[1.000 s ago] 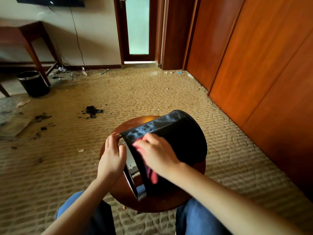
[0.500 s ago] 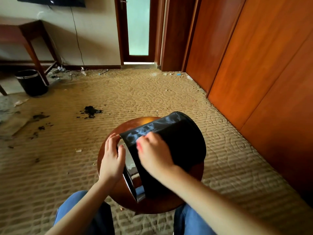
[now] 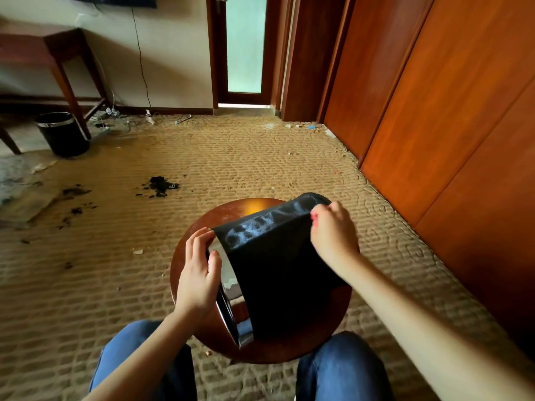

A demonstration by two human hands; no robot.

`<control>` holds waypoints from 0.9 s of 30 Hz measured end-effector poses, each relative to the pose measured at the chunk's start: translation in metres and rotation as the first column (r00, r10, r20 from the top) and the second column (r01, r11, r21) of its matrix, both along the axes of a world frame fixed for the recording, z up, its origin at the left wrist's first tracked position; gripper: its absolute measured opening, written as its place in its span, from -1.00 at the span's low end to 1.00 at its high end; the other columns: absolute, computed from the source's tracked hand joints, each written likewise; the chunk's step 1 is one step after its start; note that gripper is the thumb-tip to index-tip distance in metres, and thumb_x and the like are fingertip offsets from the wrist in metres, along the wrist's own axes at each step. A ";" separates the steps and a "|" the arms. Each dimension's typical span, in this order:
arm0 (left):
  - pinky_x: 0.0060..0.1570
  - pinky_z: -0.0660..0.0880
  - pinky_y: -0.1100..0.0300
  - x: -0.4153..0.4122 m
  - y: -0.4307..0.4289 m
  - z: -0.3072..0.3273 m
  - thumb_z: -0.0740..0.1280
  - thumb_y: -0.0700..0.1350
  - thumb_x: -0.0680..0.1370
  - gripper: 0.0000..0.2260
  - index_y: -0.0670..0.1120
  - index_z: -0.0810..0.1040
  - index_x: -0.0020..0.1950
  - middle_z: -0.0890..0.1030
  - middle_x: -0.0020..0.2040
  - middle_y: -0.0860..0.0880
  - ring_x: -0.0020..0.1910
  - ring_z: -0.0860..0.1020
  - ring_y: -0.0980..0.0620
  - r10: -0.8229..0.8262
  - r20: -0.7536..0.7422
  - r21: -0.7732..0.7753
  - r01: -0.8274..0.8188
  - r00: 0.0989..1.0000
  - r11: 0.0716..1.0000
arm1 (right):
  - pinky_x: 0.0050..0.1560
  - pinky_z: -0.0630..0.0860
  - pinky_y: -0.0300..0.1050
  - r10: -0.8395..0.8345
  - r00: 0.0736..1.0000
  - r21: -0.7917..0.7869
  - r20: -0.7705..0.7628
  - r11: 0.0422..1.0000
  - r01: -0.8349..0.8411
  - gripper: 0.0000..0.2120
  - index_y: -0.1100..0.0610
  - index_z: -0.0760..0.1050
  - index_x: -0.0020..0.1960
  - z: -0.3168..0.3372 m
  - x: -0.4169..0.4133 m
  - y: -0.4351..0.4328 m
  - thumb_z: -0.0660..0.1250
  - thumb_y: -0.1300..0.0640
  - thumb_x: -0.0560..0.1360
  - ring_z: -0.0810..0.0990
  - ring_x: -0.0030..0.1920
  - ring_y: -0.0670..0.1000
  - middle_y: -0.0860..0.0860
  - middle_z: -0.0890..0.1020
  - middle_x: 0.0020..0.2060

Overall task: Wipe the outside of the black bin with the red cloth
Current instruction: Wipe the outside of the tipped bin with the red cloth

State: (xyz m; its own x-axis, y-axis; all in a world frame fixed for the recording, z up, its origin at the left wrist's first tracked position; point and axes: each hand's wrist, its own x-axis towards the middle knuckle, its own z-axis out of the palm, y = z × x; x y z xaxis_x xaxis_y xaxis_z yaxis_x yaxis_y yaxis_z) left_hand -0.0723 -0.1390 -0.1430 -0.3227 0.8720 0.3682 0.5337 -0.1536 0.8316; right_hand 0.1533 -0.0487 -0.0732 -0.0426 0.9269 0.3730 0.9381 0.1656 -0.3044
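Patterned tan carpet [image 3: 231,157] strewn with dark debris [image 3: 159,185]; a silver-rimmed black waste bin [image 3: 62,134] beside a wooden table leg [image 3: 69,91]; wood panels [image 3: 434,96] right.

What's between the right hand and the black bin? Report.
The red cloth, under the right hand on the black bin; head view shows only its edge.
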 end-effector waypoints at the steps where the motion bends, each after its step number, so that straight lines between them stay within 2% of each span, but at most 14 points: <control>1: 0.11 0.29 0.26 0.000 0.001 -0.002 0.00 0.19 0.49 -0.46 -0.06 0.36 0.36 0.35 0.35 0.04 0.24 0.34 0.23 0.002 0.019 0.005 -0.002 1.000 1.000 | 0.04 0.44 0.00 0.070 0.998 0.029 -0.005 0.997 -0.069 -0.80 0.15 0.55 0.07 -0.004 -0.016 -0.012 0.25 0.26 0.48 0.48 0.03 0.21 0.16 0.50 0.02; 4: 0.15 0.28 0.28 -0.002 0.006 -0.004 0.00 0.18 0.48 -0.45 -0.09 0.37 0.35 0.36 0.33 0.03 0.28 0.34 0.18 0.018 0.057 0.014 -0.019 0.998 1.000 | -0.02 0.48 0.02 0.278 0.960 0.012 -0.035 0.961 -0.277 -0.81 0.16 0.56 0.06 -0.010 -0.077 -0.057 0.28 0.26 0.46 0.48 -0.02 0.18 0.14 0.50 -0.03; 6: 0.24 0.28 0.21 -0.004 0.007 -0.007 0.00 0.15 0.49 -0.47 -0.11 0.39 0.33 0.37 0.31 0.01 0.31 0.35 0.13 0.017 0.061 0.027 -0.018 0.998 0.999 | -0.17 0.51 0.00 0.397 0.915 0.039 -0.067 0.918 -0.395 -0.87 0.17 0.56 -0.06 -0.010 -0.110 -0.087 0.38 0.24 0.39 0.51 -0.15 0.18 0.14 0.51 -0.14; 8: 0.30 0.29 0.17 -0.005 0.006 -0.008 -0.02 0.12 0.51 -0.50 -0.10 0.40 0.32 0.38 0.31 0.03 0.32 0.36 0.11 0.014 0.057 0.031 -0.015 0.998 0.999 | -0.27 0.51 -0.04 0.496 0.864 0.077 -0.083 0.868 -0.491 -0.87 0.18 0.58 -0.12 -0.010 -0.116 -0.098 0.44 0.24 0.33 0.53 -0.26 0.16 0.12 0.52 -0.23; 10: 0.30 0.28 0.18 -0.006 0.005 -0.007 -0.02 0.13 0.50 -0.50 -0.06 0.40 0.32 0.39 0.33 0.04 0.33 0.36 0.12 0.019 0.045 0.016 -0.020 0.999 1.000 | -0.26 0.51 -0.02 0.526 0.846 0.071 -0.083 0.850 -0.521 -0.88 0.17 0.59 -0.04 -0.008 -0.100 -0.087 0.37 0.23 0.42 0.54 -0.23 0.19 0.13 0.53 -0.19; 14: 0.23 0.29 0.19 -0.005 0.003 -0.003 0.01 0.16 0.50 -0.53 0.03 0.39 0.32 0.38 0.33 0.11 0.32 0.36 0.17 0.008 0.036 0.006 -0.009 0.999 1.000 | -0.10 0.46 -0.04 0.253 0.967 0.020 -0.011 0.967 -0.253 -0.79 0.08 0.54 0.13 -0.002 -0.026 -0.025 0.24 0.19 0.54 0.52 -0.01 0.17 0.09 0.49 0.01; 17: 0.17 0.28 0.31 -0.004 0.000 -0.003 0.01 0.17 0.50 -0.52 0.02 0.38 0.33 0.36 0.32 0.14 0.30 0.35 0.22 -0.007 0.024 0.025 0.007 1.000 1.000 | -0.06 0.46 -0.07 0.061 0.998 -0.017 -0.009 0.998 -0.061 -0.81 0.06 0.57 0.07 0.010 0.018 0.011 0.23 0.22 0.53 0.54 0.00 0.19 0.11 0.46 0.04; 20: 0.11 0.21 0.52 0.000 0.000 -0.003 -0.01 0.15 0.51 -0.49 -0.04 0.37 0.36 0.33 0.34 0.12 0.31 0.33 0.21 -0.013 0.021 0.034 0.012 1.000 0.999 | 0.03 0.48 -0.02 0.019 0.998 -0.025 -0.053 0.999 -0.020 -0.79 0.13 0.59 0.03 0.005 0.012 0.012 0.24 0.30 0.49 0.53 -0.02 0.22 0.15 0.45 0.03; 22: 0.15 0.20 0.51 -0.001 0.001 -0.005 -0.03 0.13 0.51 -0.48 -0.08 0.37 0.37 0.34 0.36 0.06 0.33 0.33 0.16 -0.007 0.020 0.041 0.006 1.000 0.999 | 0.04 0.45 -0.02 0.136 0.989 0.035 -0.059 0.990 -0.134 -0.77 0.20 0.59 0.04 -0.004 -0.015 -0.008 0.24 0.34 0.46 0.50 -0.02 0.22 0.17 0.46 0.00; 25: 0.23 0.23 0.34 -0.004 0.005 -0.007 -0.05 0.13 0.52 -0.48 -0.10 0.37 0.36 0.36 0.37 -0.01 0.37 0.33 0.08 -0.005 0.004 0.036 0.005 1.000 0.999 | -0.02 0.47 0.02 0.408 0.909 0.062 -0.086 0.913 -0.404 -0.80 0.26 0.59 0.00 -0.013 -0.076 -0.056 0.28 0.37 0.42 0.48 -0.07 0.21 0.20 0.49 -0.08; 27: 0.22 0.21 0.45 -0.005 0.005 -0.007 -0.05 0.13 0.53 -0.47 -0.11 0.37 0.36 0.36 0.37 -0.03 0.37 0.34 0.08 -0.018 0.004 0.025 0.018 1.000 1.000 | -0.11 0.51 0.05 0.522 0.847 0.101 -0.101 0.852 -0.513 -0.89 0.29 0.56 -0.07 -0.014 -0.109 -0.083 0.28 0.34 0.44 0.49 -0.13 0.20 0.20 0.48 -0.15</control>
